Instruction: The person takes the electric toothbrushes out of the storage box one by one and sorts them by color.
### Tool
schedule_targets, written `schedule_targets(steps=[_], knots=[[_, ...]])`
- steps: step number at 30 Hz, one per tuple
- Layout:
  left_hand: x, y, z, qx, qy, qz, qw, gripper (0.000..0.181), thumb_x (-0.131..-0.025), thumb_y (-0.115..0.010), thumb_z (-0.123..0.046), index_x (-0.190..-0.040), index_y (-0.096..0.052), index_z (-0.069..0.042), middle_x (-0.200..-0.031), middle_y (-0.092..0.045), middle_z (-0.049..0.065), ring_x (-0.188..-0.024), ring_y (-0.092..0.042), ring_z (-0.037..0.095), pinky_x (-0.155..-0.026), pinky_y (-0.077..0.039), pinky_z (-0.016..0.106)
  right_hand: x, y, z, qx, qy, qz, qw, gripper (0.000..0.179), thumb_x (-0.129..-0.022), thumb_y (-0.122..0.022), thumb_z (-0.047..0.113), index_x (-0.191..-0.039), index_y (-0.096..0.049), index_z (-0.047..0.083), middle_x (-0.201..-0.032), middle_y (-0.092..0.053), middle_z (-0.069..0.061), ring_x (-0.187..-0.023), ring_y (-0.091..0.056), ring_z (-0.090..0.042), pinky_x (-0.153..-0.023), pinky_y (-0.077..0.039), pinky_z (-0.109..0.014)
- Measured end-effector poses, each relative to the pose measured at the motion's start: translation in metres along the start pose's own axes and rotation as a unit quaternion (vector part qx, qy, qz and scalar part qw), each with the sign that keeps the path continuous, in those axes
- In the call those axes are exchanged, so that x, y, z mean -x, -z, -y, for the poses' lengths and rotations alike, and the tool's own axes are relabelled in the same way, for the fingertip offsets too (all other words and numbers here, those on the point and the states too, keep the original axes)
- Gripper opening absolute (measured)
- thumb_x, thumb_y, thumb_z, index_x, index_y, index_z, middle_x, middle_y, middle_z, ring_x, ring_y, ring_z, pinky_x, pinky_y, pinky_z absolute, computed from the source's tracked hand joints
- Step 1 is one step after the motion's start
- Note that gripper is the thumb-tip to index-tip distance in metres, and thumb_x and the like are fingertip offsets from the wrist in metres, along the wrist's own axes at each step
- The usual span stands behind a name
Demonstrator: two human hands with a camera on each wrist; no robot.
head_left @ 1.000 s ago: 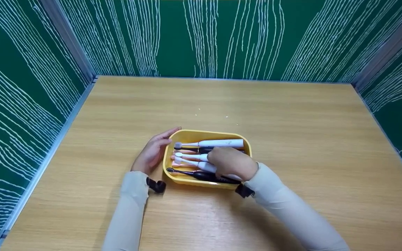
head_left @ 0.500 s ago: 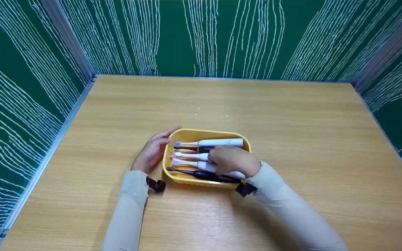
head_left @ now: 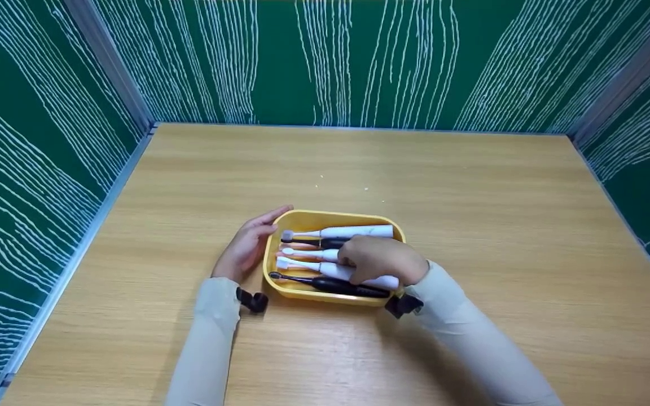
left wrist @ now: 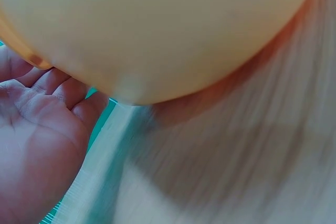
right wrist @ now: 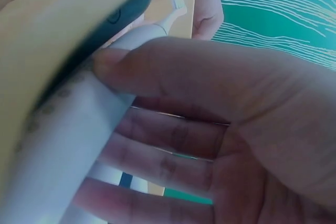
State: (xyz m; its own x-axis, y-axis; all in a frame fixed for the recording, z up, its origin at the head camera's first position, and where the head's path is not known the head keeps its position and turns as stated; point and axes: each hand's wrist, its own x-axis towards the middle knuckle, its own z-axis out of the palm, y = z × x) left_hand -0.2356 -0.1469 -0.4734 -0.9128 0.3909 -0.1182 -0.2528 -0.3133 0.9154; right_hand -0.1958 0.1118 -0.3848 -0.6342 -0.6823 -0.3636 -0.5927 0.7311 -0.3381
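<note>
Right hand (head_left: 386, 259) pinching white toothbrush (head_left: 333, 269), handle between thumb and fingers, brush head jutting left, in yellow basket (head_left: 339, 219)

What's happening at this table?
A person's right-hand grip holds a slim white electric toothbrush inside a yellow, oblong, plastic-looking tub. Their left-hand grip rests against the tub's left end. Other white and black electric toothbrushes lie alongside. The tub stands on a pale wooden table. Whether the held toothbrush is lifted is unclear.
</note>
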Motion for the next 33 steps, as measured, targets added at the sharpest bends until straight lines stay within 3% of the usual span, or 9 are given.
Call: schedule_targets(steps=[9,14,23,27,33], knots=[[0.0,-0.001,-0.001,0.007,0.003,0.001,1.0,0.049,-0.096,-0.037,0.0,-0.145,-0.039,0.0,-0.155,-0.035,0.008,-0.142,-0.034,0.022,-0.118,-0.03,0.034,0.003,0.003,-0.002,-0.01,-0.008,0.0,0.9999,0.017,-0.077,-0.066,0.004,-0.068,-0.056,0.014,-0.058,-0.031,0.008,-0.054,-0.033,-0.009,-0.049,-0.024,-0.023],[0.0,-0.001,0.0,0.006,0.002,-0.004,1.0,0.048,-0.096,-0.036,0.001,-0.144,-0.04,0.0,-0.155,-0.036,0.007,-0.142,-0.033,0.021,-0.118,-0.029,0.034,0.006,0.005,-0.005,-0.013,0.013,-0.006,0.9998,0.017,-0.076,-0.065,0.003,-0.068,-0.053,0.012,-0.059,-0.03,0.007,-0.054,-0.031,-0.009,-0.049,-0.022,-0.022],[0.001,0.0,0.0,0.003,-0.002,-0.003,1.0,0.047,-0.097,-0.036,0.0,-0.144,-0.042,-0.002,-0.154,-0.037,0.006,-0.143,-0.033,0.021,-0.118,-0.028,0.033,0.01,0.009,-0.01,-0.025,0.024,-0.012,0.9993,0.006,-0.079,-0.066,0.005,-0.083,-0.062,0.007,-0.063,-0.031,0.005,-0.058,-0.032,-0.01,-0.052,-0.024,-0.022],[0.0,0.001,0.001,0.003,-0.006,-0.003,1.0,0.047,-0.096,-0.037,0.0,-0.143,-0.041,-0.001,-0.154,-0.037,0.007,-0.143,-0.033,0.021,-0.118,-0.029,0.033,0.013,0.01,-0.013,-0.023,0.023,-0.021,0.9992,0.012,-0.081,-0.068,0.009,-0.093,-0.066,0.007,-0.065,-0.039,0.005,-0.06,-0.037,-0.01,-0.053,-0.029,-0.021],[0.0,-0.001,0.002,0.004,-0.006,-0.012,0.9999,0.047,-0.096,-0.036,0.001,-0.143,-0.04,0.001,-0.154,-0.036,0.009,-0.143,-0.032,0.023,-0.118,-0.028,0.035,0.017,0.013,-0.016,-0.028,0.048,-0.04,0.9977,0.009,-0.081,-0.068,0.008,-0.09,-0.066,0.008,-0.07,-0.049,0.004,-0.063,-0.043,-0.01,-0.054,-0.034,-0.019]])
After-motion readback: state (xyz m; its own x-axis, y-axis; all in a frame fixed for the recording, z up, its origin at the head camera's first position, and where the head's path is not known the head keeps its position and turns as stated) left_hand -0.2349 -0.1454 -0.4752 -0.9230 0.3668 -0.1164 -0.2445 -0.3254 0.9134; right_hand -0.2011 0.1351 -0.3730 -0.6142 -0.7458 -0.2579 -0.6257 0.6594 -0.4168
